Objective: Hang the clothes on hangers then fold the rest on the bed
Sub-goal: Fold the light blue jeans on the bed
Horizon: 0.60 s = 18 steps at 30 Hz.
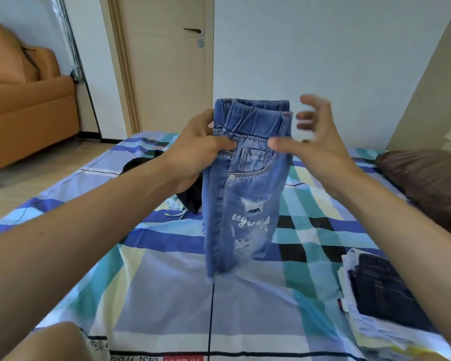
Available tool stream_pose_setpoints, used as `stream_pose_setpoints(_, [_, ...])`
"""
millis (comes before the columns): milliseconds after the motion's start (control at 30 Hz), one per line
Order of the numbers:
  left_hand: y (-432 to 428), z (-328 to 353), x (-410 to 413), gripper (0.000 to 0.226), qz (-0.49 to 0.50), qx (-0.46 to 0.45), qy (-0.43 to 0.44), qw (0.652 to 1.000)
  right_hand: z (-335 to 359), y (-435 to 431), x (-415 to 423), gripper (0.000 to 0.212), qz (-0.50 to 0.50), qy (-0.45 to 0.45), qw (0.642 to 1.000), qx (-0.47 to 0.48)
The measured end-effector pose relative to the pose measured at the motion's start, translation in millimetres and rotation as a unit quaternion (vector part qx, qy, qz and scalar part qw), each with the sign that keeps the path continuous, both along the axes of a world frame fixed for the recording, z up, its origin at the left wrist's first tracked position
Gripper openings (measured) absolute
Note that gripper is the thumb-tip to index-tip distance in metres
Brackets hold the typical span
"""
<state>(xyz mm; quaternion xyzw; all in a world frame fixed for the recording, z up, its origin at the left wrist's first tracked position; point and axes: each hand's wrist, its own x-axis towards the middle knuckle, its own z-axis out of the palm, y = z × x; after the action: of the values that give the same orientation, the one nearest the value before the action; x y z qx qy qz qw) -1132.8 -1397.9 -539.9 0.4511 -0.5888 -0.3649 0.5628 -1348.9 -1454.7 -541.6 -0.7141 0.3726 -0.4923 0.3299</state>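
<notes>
The small blue jeans hung upright in the air over the middle of the bed, folded lengthwise so that one leg lay over the other. Their long axis ran straight up and down: the elastic waistband pointed up toward the door, and the hems pointed down at the sheet. Whether the hems touched the sheet could not be told. The front pocket, a torn patch and white lettering faced the camera.

The left hand gripped the left edge just under the waistband, with the thumb across the front and the fingers curled behind. The right hand was beside the right edge, its fingers spread, blurred and clear of the cloth. Its thumb tip reached the denim near the pocket.

A black garment lay on the checked bed sheet behind the left wrist. A stack of folded clothes, with dark denim on top, sat near the right forearm. A brown pillow lay further right, an orange sofa stood at the left, and a closed door was behind.
</notes>
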Motion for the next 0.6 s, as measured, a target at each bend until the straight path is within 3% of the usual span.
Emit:
stream_pose_setpoints(67, [2, -5, 0, 0.047, -0.038, 0.010, 0.041, 0.998, -13, 1, -5, 0.083, 0.117, -0.008, 0.979, 0.167])
stream_pose_setpoints(133, [2, -18, 1, 0.042, -0.065, 0.038, 0.082, 0.994, -28, 3, -5, 0.059, 0.164, -0.047, 0.958, 0.231])
stream_pose_setpoints(233, [3, -48, 4, 0.035, -0.081, 0.111, 0.019, 0.990, -46, 0, 1, 0.035, 0.121, -0.112, 0.960, 0.225])
stream_pose_setpoints(300, [-6, -66, 6, 0.034, -0.059, 0.132, -0.052, 0.988, -54, -6, 5, 0.027, 0.098, -0.089, 0.964, 0.231])
stream_pose_setpoints(367, [-19, -69, 10, 0.033, -0.030, 0.122, -0.066, 0.990, -58, -12, 6, 0.028, 0.083, -0.061, 0.967, 0.234])
stream_pose_setpoints(467, [-32, -58, 14, 0.033, -0.036, 0.091, -0.076, 0.992, -51, -11, 2, 0.036, 0.107, -0.038, 0.980, 0.162])
stream_pose_setpoints(533, [-31, -53, 16, 0.034, -0.071, 0.063, -0.097, 0.991, -45, -4, -9, 0.040, 0.131, 0.002, 0.985, 0.109])
stream_pose_setpoints(600, [-17, -62, 19, 0.032, -0.123, 0.023, -0.171, 0.977, -50, 7, -18, 0.044, 0.145, 0.087, 0.983, 0.075])
